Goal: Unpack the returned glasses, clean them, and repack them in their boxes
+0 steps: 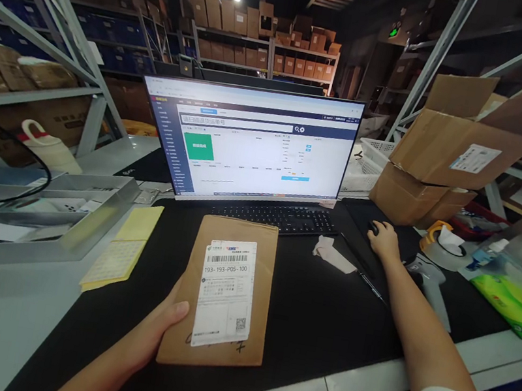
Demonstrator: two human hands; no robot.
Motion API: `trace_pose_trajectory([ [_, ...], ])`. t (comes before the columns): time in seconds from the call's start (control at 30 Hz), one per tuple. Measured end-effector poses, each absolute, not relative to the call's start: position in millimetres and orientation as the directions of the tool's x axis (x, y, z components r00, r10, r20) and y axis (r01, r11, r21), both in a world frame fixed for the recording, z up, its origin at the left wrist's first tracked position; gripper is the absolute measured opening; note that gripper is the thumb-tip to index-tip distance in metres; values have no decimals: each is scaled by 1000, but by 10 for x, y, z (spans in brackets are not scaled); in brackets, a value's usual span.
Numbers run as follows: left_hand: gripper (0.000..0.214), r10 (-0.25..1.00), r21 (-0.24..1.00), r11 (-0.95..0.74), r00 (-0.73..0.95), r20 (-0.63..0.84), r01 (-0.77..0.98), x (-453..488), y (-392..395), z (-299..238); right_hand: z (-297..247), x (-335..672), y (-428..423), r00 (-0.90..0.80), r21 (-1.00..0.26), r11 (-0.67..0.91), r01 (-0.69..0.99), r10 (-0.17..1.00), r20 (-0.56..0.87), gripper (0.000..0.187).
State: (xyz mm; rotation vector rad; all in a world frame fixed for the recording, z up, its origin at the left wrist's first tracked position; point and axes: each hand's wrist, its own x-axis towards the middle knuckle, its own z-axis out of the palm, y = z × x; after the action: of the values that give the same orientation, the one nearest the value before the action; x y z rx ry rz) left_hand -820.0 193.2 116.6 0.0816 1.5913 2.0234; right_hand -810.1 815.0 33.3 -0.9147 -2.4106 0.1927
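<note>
My left hand (pixel 167 316) grips the left edge of a flat brown parcel (pixel 259 301), thumb on top and the other fingers hidden beneath it. A white shipping label (pixel 226 292) with a barcode and printed numbers faces up on the parcel. To the right, my right hand (pixel 384 240) rests over a dark computer mouse (pixel 374 228), fingers curved around it. Behind the parcel lies a black keyboard (pixel 306 221), in front of a lit monitor (pixel 258 149) showing a web page with a green block.
Yellow note sheets (pixel 121 249) and a grey divided tray (pixel 107 197) lie left. Right of the parcel are a crumpled paper piece (pixel 335 255), a pen (pixel 370 285), a barcode scanner (pixel 432 289), a tape roll (pixel 443 247), a green tissue pack (pixel 516 305) and stacked cardboard boxes (pixel 437 147).
</note>
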Motion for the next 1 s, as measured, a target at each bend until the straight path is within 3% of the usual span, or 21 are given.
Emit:
trace_pose_trajectory([
  [0.23, 91, 568, 947, -98, -798, -200, -307, -8295, 1866, 1089, 306, -8110, 8190, -635, -299, 782, 548, 621, 459, 49],
  [0.83, 99, 581, 956, -130, -801, -142, -264, -8282, 1885, 1089, 337, -8086, 8152, -635, -294, 782, 549, 619, 463, 51],
  [1.0, 99, 585, 962, -157, -806, -92, -224, -8294, 1946, 1120, 460, -8056, 7972, -584, -292, 765, 575, 633, 509, 64],
])
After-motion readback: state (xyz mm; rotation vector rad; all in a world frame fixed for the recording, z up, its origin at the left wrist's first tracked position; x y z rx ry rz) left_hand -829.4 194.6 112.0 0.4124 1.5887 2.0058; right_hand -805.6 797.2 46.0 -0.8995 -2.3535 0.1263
